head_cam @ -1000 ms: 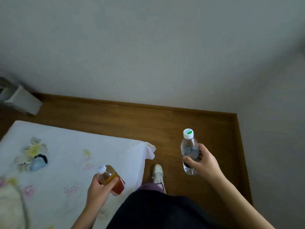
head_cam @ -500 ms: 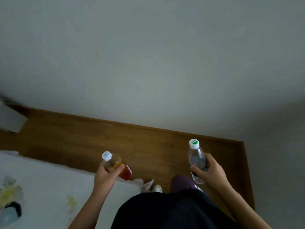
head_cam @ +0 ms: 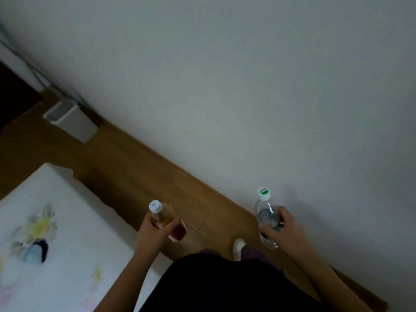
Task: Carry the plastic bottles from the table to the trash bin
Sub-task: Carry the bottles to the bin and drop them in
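Left hand (head_cam: 155, 230) wraps our small clear plastic bottle of amber drink with a red label and white cap (head_cam: 167, 220), fingers closed round its middle; it hangs over the wooden floor (head_cam: 126, 167), just off the edge of the white flowered tablecloth (head_cam: 67, 233). Right hand (head_cam: 286, 230) is closed on the clear plastic water bottle with a green-and-white cap (head_cam: 266, 216), held upright near the pale wall (head_cam: 225, 75). Both bottles are clear of the table. Well ahead, against the wall, stands the white rectangular trash bin (head_cam: 71, 118), top open. Risks, as we judge them: smooth bottle sliding through a loose grip while walking; a toss from afar missing the narrow opening; catching the cloth's corner in passing.
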